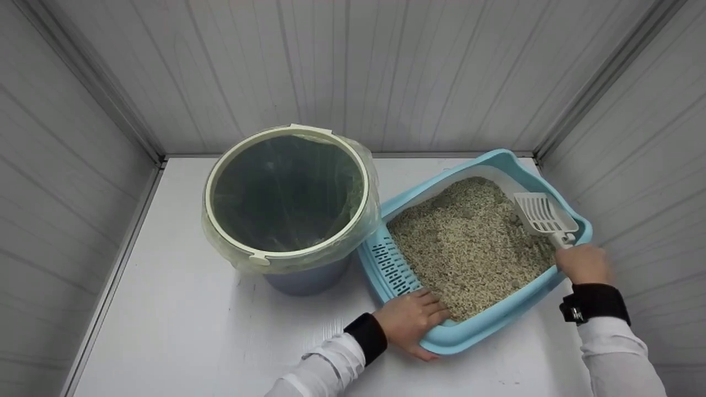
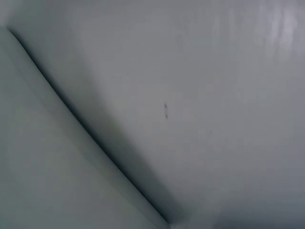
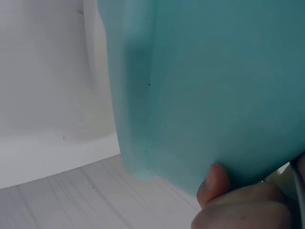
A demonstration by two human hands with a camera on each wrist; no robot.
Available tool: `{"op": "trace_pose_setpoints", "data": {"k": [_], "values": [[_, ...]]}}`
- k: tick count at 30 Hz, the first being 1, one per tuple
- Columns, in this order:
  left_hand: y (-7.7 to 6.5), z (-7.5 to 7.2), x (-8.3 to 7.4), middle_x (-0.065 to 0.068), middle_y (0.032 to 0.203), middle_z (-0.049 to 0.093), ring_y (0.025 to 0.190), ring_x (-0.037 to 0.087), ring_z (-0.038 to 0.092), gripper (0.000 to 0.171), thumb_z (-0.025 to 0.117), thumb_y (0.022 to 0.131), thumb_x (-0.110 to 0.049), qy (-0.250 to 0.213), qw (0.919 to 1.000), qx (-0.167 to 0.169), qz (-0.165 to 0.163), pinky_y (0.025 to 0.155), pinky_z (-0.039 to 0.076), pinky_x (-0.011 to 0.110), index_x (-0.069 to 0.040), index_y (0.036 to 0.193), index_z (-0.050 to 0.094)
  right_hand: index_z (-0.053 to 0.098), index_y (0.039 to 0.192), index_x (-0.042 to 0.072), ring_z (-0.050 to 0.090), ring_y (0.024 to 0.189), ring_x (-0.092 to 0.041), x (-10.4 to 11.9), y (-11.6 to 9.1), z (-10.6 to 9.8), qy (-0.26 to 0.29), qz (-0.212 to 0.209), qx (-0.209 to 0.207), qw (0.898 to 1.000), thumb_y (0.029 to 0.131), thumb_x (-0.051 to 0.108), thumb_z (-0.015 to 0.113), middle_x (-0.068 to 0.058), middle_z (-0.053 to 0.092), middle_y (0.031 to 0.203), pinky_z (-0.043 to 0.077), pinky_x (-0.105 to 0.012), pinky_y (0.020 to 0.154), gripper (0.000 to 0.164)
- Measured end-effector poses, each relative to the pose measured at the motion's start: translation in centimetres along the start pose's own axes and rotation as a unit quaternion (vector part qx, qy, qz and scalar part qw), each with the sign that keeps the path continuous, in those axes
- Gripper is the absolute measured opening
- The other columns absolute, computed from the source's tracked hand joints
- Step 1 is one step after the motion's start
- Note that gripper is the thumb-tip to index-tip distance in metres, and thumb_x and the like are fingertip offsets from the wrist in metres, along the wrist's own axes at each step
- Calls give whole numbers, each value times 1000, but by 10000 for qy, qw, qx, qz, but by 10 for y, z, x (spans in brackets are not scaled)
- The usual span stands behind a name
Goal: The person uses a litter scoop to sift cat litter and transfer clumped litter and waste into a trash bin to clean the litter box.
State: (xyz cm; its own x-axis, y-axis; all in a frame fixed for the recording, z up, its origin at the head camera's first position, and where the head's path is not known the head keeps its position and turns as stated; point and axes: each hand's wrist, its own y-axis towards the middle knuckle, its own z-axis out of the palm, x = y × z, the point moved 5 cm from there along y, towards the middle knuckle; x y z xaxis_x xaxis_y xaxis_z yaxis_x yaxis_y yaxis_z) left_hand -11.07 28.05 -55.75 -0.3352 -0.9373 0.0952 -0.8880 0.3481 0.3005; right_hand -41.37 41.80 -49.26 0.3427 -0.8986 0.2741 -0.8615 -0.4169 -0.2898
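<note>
A light-blue litter box (image 1: 485, 331) with sandy litter (image 1: 469, 248) stands at right in the head view, turned at an angle. My left hand (image 1: 413, 320) holds its near corner, fingers over the rim and thumb outside. At the right rim, my right hand (image 1: 586, 264) grips the handle of a white slotted litter scoop (image 1: 543, 214); the handle is mostly hidden. The scoop's head lies inside the box by the right wall. In the right wrist view, curled fingers (image 3: 243, 207) touch the box's outer wall (image 3: 214, 95). The left wrist view shows no hand.
Left of the box stands a bin (image 1: 309, 278) with a pale ring rim (image 1: 208, 198) and a translucent yellowish liner (image 1: 372, 193) folded over it. Its side is close to the box's left edge. Both stand on a white table (image 1: 165, 309) enclosed by grey panel walls (image 1: 347, 71).
</note>
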Motion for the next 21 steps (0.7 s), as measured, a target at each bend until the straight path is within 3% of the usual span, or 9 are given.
{"op": "trace_pose_setpoints", "data": {"k": [5, 15, 21], "values": [[-1, 0, 1, 0, 119, 56, 112, 16, 50, 80, 46, 67, -73, 88, 9999, 114, 9, 103, 31, 33, -13, 120, 52, 52, 81, -7, 47, 58, -27, -2, -1, 0, -98, 12, 46, 9999, 79, 27, 38, -25, 49, 79, 39, -33, 45, 37], [-2, 0, -1, -2, 119, 54, 112, 12, 49, 81, 46, 67, -73, 221, 9994, 243, -141, 104, 28, 30, -15, 122, 49, 52, 76, -1, 47, 56, -25, -4, -5, 3, 84, -89, 220, 9997, 82, 31, 33, -18, 49, 73, 39, -32, 44, 38], [-2, 3, -3, -2, 117, 55, 111, 12, 48, 81, 49, 64, -72, 240, 9993, 170, -216, 103, 29, 29, -15, 121, 52, 50, 74, 1, 48, 56, -25, -7, -6, 5, -70, -90, 350, 9993, 84, 33, 29, -17, 49, 70, 39, -32, 44, 40]]}}
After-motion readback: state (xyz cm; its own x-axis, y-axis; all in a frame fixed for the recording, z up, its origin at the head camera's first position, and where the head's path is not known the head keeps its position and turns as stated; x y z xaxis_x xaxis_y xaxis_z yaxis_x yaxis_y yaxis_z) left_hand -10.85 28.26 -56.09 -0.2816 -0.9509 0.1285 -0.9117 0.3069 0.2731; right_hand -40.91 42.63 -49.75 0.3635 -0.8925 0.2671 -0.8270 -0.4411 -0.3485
